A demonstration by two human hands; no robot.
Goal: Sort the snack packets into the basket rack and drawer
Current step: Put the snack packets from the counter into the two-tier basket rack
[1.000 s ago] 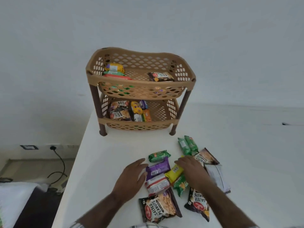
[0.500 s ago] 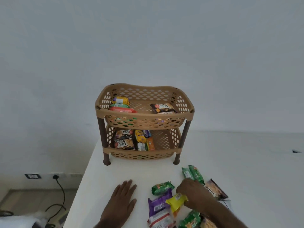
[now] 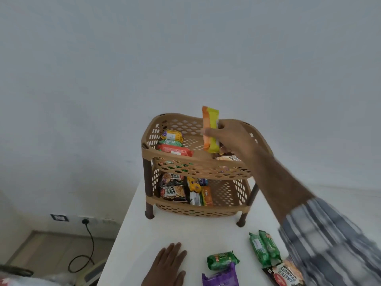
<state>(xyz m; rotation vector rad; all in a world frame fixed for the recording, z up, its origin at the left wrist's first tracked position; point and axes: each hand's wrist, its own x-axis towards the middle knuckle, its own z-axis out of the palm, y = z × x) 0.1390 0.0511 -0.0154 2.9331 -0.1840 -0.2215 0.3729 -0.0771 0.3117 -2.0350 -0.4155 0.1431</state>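
A tan two-tier basket rack (image 3: 198, 165) with dark brown legs stands on the white table (image 3: 136, 230). My right hand (image 3: 231, 137) holds a yellow and orange packet (image 3: 210, 129) upright above the top tier. That tier holds a yellow packet (image 3: 172, 136), a green one and a red one (image 3: 175, 150) at its left. The lower tier holds salted peanut bags (image 3: 173, 191) and several small packets. My left hand (image 3: 168, 265) lies flat on the table, fingers apart. Near it lie a green packet (image 3: 221, 260), a purple packet (image 3: 221, 276), two green packets (image 3: 265, 247) and a peanut bag (image 3: 285, 274).
The table's left edge runs close to the rack's left leg (image 3: 148, 195). Beyond it, the floor shows a black cable (image 3: 88, 246) plugged into a wall socket (image 3: 85, 221). A plain white wall rises behind the rack.
My right hand has lifted the yellow and orange packet from the pile up over the rack's top tier. My left hand stays flat on the table. The view has tilted upward.
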